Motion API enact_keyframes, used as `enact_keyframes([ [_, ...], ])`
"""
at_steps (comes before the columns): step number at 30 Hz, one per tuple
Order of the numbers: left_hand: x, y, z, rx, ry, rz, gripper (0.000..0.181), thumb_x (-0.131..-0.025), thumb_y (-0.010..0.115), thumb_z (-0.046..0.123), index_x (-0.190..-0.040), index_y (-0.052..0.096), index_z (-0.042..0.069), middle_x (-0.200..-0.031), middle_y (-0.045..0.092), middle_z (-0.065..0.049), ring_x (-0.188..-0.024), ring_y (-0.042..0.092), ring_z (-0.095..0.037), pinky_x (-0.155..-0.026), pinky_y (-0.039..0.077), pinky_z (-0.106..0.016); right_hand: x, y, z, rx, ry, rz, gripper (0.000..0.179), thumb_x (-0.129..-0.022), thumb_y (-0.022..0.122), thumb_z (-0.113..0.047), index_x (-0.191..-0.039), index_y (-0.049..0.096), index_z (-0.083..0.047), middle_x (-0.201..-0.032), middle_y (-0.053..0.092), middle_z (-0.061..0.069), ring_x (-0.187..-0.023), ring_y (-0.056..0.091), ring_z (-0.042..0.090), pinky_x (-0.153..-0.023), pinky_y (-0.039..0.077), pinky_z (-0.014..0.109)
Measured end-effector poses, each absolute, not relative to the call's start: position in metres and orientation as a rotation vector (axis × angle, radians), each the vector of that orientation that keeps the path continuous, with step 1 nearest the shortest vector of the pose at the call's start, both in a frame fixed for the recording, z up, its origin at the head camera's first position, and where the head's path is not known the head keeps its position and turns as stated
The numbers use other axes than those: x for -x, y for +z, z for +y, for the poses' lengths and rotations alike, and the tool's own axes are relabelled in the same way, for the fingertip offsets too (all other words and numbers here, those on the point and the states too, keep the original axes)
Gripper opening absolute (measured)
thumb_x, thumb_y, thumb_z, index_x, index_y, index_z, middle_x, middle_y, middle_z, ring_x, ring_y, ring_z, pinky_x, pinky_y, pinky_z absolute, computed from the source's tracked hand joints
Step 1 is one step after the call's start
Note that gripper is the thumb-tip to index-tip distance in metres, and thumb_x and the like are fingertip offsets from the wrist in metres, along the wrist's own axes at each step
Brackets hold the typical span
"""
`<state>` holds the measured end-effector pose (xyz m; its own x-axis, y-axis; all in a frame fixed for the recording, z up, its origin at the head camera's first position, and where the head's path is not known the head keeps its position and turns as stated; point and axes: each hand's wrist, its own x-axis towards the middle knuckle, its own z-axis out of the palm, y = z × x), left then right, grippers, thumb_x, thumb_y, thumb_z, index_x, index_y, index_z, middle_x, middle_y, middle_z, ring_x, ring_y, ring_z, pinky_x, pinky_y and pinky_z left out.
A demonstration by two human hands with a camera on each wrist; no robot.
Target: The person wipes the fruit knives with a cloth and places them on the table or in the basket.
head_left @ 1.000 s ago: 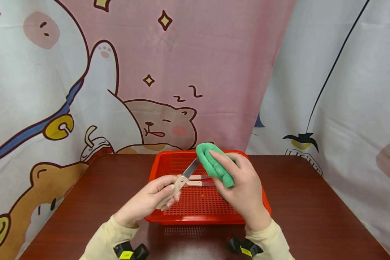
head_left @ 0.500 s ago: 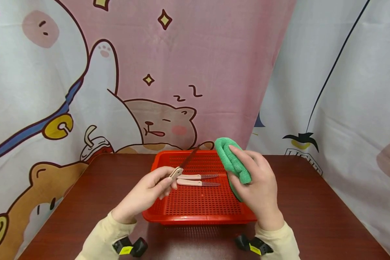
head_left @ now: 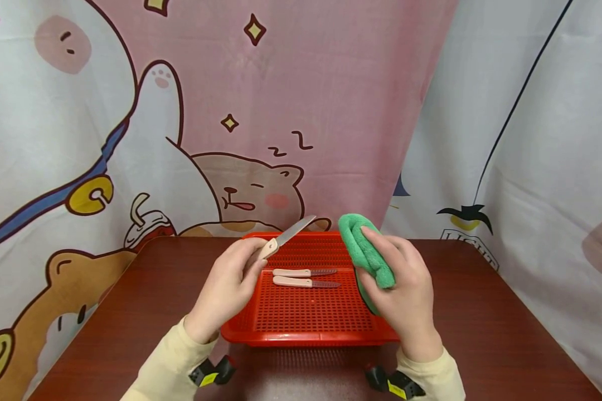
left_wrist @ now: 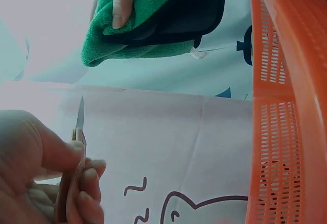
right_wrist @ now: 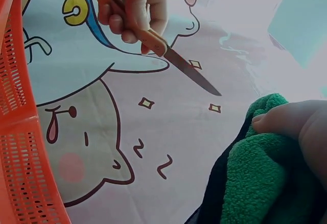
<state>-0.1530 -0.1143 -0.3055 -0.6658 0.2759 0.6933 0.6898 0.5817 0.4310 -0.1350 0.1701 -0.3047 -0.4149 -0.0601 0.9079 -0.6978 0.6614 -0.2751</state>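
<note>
My left hand (head_left: pixel 229 281) grips a folding knife by its pale handle (head_left: pixel 268 249), with the blade (head_left: pixel 296 229) out and tilted up to the right. In the right wrist view the same knife (right_wrist: pixel 191 73) shows its blade apart from the cloth. A folded green cloth (head_left: pixel 363 250) with a dark underside is pinched in my right hand (head_left: pixel 406 289); the left wrist view shows the cloth (left_wrist: pixel 140 30) with a small white tag. Below both hands, two more pale-handled knives (head_left: pixel 292 282) lie side by side in a red plastic basket (head_left: pixel 311 337).
The basket stands on a dark brown wooden table (head_left: pixel 481 312). Behind it hangs a pink and white cartoon curtain (head_left: pixel 331 111). Each wrist carries a small black camera (head_left: pixel 212 371).
The cloth has come off the blade and moved right with my right hand. My left hand has turned the knife and raised it slightly. The two knives in the basket stay put.
</note>
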Motion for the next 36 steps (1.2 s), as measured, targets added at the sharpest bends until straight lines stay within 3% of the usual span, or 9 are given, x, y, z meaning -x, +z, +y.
enact_keyframes([
  [13,0.156,-0.313,-0.101,0.746,-0.647,-2.085,0.035,-0.077,0.073,-0.014,-0.106,0.061,0.001,-0.09,0.059,-0.009,-0.079,0.055,-0.026,-0.069,0.05,-0.038,0.134,-0.31,0.152,-0.688,0.798,-1.85,0.048,-0.078,0.068,-0.017,-0.126,0.069,-0.016,-0.11,0.065,0.012,-0.098,0.059,0.029,-0.085,0.042,0.036],
  [23,0.152,-0.314,-0.085,0.742,-0.563,-2.044,0.029,-0.083,0.07,-0.009,-0.109,0.062,-0.001,-0.091,0.059,-0.012,-0.079,0.058,-0.028,-0.067,0.055,-0.036,0.125,-0.32,0.124,-0.781,0.738,-1.985,0.06,-0.073,0.076,-0.008,-0.129,0.066,-0.023,-0.11,0.063,0.009,-0.098,0.06,0.029,-0.077,0.052,0.044],
  [36,0.146,-0.315,-0.072,0.756,-0.571,-1.987,0.029,-0.083,0.068,-0.01,-0.111,0.063,-0.001,-0.089,0.058,-0.011,-0.075,0.057,-0.027,-0.065,0.052,-0.037,0.124,-0.324,0.118,-0.691,0.669,-2.069,0.061,-0.072,0.079,-0.009,-0.13,0.065,-0.025,-0.107,0.063,0.011,-0.096,0.061,0.03,-0.073,0.054,0.044],
])
